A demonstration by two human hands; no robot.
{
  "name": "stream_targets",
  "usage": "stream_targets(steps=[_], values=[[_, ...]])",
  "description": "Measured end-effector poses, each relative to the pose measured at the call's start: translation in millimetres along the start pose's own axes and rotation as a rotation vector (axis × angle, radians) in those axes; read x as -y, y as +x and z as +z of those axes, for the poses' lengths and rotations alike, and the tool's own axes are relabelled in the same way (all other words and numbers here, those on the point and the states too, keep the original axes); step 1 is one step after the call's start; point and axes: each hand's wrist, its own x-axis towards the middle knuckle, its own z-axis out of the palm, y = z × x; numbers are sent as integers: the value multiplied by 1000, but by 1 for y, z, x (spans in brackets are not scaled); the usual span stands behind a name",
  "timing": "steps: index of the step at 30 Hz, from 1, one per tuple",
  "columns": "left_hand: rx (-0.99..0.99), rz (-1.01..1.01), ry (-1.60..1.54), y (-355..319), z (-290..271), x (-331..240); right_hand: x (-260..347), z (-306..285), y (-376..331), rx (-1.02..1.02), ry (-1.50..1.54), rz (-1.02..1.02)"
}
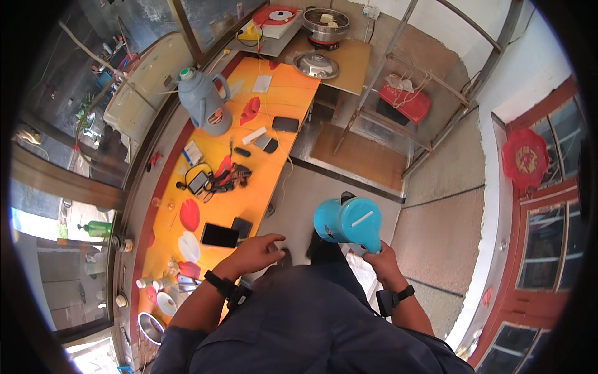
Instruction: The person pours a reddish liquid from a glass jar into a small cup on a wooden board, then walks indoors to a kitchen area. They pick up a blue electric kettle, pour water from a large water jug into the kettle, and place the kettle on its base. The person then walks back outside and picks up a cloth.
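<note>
In my right hand (382,264) is the handle of a turquoise kettle (344,219), which I hold above the floor in front of my body. Its lid side is turned up toward me, and part of the handle is hidden by my fingers. My left hand (256,254) holds nothing; its fingers are partly bent and apart. That hand hovers by the near edge of the orange table (215,146), close to a black smartphone (219,235) and a dark, flat square item (242,227).
A grey-blue thermos jug (208,103) stands on the table, with tangled black cables (230,179) nearer me. Beyond are a steel pot (325,28) and a domed lid (316,64). A metal frame (408,62) leans at the right, before a red box (405,103).
</note>
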Motion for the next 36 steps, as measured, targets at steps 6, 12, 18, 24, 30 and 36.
stream_targets(steps=[6, 12, 18, 24, 30, 36], values=[[-89, -175, -71, 89, -28, 3, 83, -49, 121, 40, -107, -60], [-283, -382, -259, 157, -42, -13, 186, -87, 246, 111, -216, -158], [-337, -489, -410, 193, -67, -8, 259, -94, 385, 157, -249, -214], [-458, -547, -555, 242, -109, 13, 359, -68, 487, 248, -205, -387], [-575, -643, -663, 253, -134, 19, 476, -16, 572, 268, -22, -247], [-715, -740, -883, 253, -121, 21, 579, 28, 679, 429, 40, -320]])
